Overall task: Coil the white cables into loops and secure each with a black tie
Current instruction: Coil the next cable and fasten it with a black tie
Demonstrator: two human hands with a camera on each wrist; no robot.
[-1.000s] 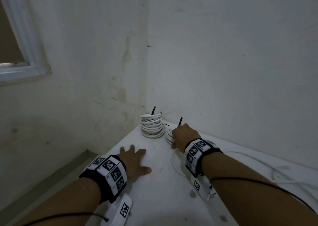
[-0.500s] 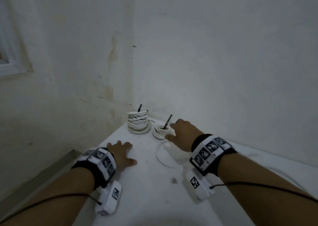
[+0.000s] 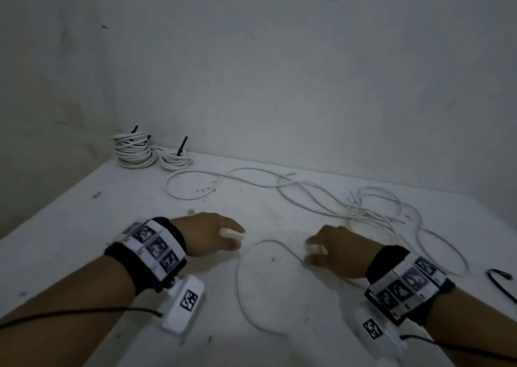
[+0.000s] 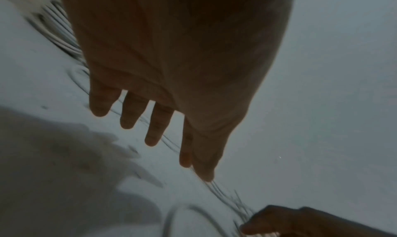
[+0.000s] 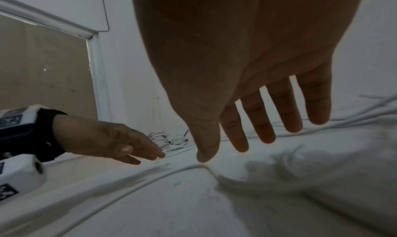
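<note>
— Far left corner of the desk (image 3: 70, 227)?
— Two tied coils (image 3: 134, 152), plain only from the head camera; the left wrist view blurs them.
— And the hands?
— Left hand (image 3: 208, 236) and right hand (image 3: 337, 250), fingers straight and holding nothing, flank a loose white cable (image 3: 243, 291) lying between them

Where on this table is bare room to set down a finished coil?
The bare table left of the left hand, in front of the tied coils, is free. Loose white cables crowd the right and far middle; one loop lies between the hands.
</note>
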